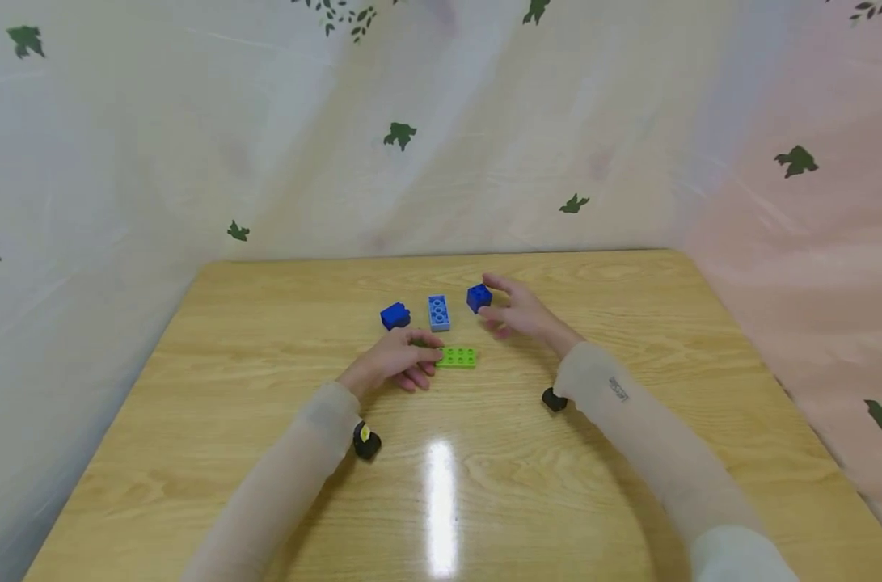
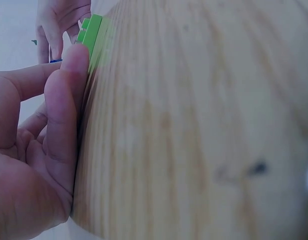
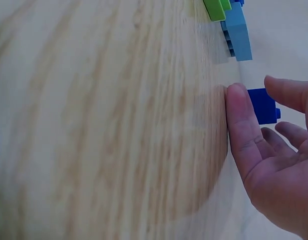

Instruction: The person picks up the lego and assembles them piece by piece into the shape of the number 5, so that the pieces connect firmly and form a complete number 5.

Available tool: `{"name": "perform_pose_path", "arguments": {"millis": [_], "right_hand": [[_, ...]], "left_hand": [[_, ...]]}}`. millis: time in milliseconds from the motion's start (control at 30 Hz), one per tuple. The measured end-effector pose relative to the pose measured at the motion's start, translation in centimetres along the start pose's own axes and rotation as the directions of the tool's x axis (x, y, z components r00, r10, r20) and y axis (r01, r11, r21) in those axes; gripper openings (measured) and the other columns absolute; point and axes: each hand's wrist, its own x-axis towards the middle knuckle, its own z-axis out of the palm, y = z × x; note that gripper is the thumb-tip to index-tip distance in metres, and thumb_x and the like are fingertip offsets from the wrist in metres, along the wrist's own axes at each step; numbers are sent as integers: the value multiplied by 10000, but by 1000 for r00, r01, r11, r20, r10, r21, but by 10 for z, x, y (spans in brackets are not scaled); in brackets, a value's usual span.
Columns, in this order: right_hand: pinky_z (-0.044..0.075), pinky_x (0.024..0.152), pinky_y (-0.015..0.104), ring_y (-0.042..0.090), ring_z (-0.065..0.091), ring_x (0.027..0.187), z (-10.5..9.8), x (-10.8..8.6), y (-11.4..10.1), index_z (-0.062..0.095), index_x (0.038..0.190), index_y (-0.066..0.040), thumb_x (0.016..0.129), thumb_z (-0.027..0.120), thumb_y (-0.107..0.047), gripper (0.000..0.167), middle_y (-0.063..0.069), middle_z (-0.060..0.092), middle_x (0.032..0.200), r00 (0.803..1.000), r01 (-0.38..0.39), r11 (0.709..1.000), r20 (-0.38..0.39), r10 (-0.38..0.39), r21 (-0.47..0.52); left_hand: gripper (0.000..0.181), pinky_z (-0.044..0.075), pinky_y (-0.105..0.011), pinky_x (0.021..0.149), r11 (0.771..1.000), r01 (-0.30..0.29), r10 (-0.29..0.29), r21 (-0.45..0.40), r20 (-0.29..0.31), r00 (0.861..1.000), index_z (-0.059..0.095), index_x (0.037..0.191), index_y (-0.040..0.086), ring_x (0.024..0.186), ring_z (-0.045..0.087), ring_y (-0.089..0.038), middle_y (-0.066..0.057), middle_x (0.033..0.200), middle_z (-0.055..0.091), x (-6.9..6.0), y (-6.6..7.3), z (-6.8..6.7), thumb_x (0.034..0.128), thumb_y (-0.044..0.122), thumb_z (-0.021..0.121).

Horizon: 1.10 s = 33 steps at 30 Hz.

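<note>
White glare streak [image 1: 441, 509] on the bright table [image 1: 215, 364], wrist views dimmer and softer

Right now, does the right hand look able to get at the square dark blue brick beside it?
Probably yes. The right hand is right at the square dark blue brick, thumb and fingers apart, and nothing visible blocks it; the light blue brick lies clear to the left.

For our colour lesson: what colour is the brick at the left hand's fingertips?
The brick is lime green; the head view shows it best.
</note>
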Motion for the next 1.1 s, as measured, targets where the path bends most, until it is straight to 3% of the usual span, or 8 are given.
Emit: {"name": "perform_pose_path", "arguments": {"millis": [167, 600, 1100], "right_hand": [[617, 730, 415, 306, 683, 920, 3, 1, -1, 235, 1624, -180, 1001, 664, -131, 758, 87, 265, 1647, 1000, -29, 1000, -2, 29, 12], [615, 735, 414, 301, 682, 949, 4, 5, 1, 289, 1611, -238, 1000, 673, -165, 726, 97, 308, 1607, 998, -55, 998, 0, 55, 41], [613, 676, 369, 275, 666, 897, 6, -1, 0, 357, 1567, -132, 999, 647, -66, 640, 181, 412, 1448, 1000, -28, 999, -13, 28, 32]], "left_hand": [[318, 575, -286, 522, 1000, 6, -6, 12, 5, 1000, 657, 1268, 144, 624, 710, -190, -122, 879, 712, 0, 0, -1, 978, 268, 701], [311, 574, -283, 521, 1000, 11, -11, 7, 12, 1000, 662, 1257, 144, 609, 704, -183, -119, 865, 711, -2, 1, -3, 975, 269, 704], [321, 578, -292, 525, 1000, 5, -5, 10, 18, 1000, 661, 1256, 136, 610, 704, -181, -117, 867, 710, -2, 1, -1, 970, 271, 710]]}}
